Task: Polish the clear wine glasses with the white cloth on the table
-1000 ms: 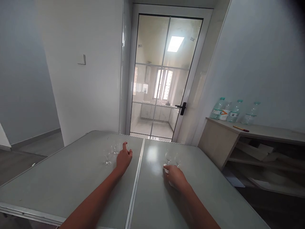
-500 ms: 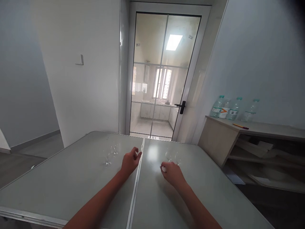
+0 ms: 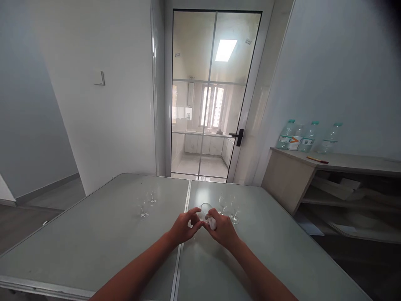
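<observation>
A clear stemmed glass (image 3: 205,207) is held off the table between my hands, its bowl toward the far side. My left hand (image 3: 184,227) is curled around its left side and lower part; the stem is mostly hidden. My right hand (image 3: 224,230) is closed on a crumpled white cloth or tissue (image 3: 213,223), pressed near the glass's right side. Just beyond my right hand stand two more clear stemmed glasses, a nearer one (image 3: 234,215) and one (image 3: 222,205) partly hidden. Another pair, a front glass (image 3: 143,211) and a rear glass (image 3: 152,197), stands upright on the left.
The pale table (image 3: 94,238) has a metal seam (image 3: 177,267) down its middle. A glazed door (image 3: 200,159) is behind it. At right, a wooden shelf unit (image 3: 288,179) bears several plastic bottles (image 3: 308,140) and a yellow-and-red pen-like item (image 3: 317,159).
My left hand has moved right and nearer with the glass, meeting my right hand at the seam. The cloth is now against or beside the glass. The view has shifted slightly.
</observation>
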A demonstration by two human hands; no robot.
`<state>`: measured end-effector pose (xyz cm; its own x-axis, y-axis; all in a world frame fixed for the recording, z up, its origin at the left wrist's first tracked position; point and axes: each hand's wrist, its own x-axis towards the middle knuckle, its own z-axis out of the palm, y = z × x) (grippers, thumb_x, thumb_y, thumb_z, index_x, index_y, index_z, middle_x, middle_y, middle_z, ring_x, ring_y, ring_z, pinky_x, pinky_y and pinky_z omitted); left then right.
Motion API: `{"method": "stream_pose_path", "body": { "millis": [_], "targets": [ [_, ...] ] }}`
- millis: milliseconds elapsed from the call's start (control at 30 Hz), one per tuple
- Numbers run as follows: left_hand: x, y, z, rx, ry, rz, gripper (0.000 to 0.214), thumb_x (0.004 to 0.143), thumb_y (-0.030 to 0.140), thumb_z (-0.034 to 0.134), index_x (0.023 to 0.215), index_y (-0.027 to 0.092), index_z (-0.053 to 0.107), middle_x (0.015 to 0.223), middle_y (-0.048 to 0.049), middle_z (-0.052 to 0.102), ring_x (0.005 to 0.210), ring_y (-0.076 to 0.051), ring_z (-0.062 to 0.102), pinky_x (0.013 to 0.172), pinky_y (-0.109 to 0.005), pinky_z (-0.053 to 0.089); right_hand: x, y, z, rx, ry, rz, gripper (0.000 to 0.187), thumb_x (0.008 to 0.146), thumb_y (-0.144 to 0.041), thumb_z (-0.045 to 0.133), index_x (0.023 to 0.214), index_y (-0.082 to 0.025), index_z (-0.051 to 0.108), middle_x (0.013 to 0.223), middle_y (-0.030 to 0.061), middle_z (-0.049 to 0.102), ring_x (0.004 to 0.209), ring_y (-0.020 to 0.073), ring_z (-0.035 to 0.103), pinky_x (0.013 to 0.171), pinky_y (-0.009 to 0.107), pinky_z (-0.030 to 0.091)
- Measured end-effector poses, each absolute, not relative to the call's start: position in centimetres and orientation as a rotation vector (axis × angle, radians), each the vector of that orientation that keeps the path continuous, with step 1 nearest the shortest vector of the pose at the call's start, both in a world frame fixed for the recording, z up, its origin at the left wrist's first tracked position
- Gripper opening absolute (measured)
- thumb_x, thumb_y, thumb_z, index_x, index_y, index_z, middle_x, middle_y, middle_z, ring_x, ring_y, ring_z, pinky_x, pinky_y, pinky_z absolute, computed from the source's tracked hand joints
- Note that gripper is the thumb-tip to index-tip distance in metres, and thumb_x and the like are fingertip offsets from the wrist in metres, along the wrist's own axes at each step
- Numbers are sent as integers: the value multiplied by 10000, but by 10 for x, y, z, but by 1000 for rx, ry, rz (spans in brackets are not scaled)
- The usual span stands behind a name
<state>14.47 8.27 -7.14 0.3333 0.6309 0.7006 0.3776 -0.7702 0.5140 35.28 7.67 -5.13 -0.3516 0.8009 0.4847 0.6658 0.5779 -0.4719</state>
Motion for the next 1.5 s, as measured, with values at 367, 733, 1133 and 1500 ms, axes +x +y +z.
{"method": "stream_pose_path", "body": {
  "millis": [367,733,1133,1500],
  "targets": [
    [156,81,-65,2015,993,1239,478,947,439,555,1378,268,437,932,-18,661,698,-152,613,682,-288,482,347,80,-53,-956,-1785,665,334,909,-455,629,1072,-247,426,1025,61,745,860,214,703,797,325,529],
    [141,93,-67,2121,1166,1405,431,948,377,541,1347,216,505,634,83,390,566,-105,414,609,-218,369,357,75,-46,-793,-1873,686,552,1041,-327,333,1581,-359,226,1251,70,567,818,164,617,765,341,561],
    [125,110,-85,2215,1172,1443,441,934,359,556,1346,203,523,652,70,410,566,-101,422,628,-210,425,371,87,-30,-1073,-1499,593,537,1010,-561,366,1221,-171,667,553,-59,370,504,134,383,514,240,341],
    [119,109,-77,2345,1056,1314,453,938,357,550,1368,221,508,667,65,449,560,-94,446,625,-209,436,374,77,-19,-1037,-1563,405,392,1007,-478,415,852,-193,636,645,-20,502,585,140,447,582,243,343]
  ]
}}
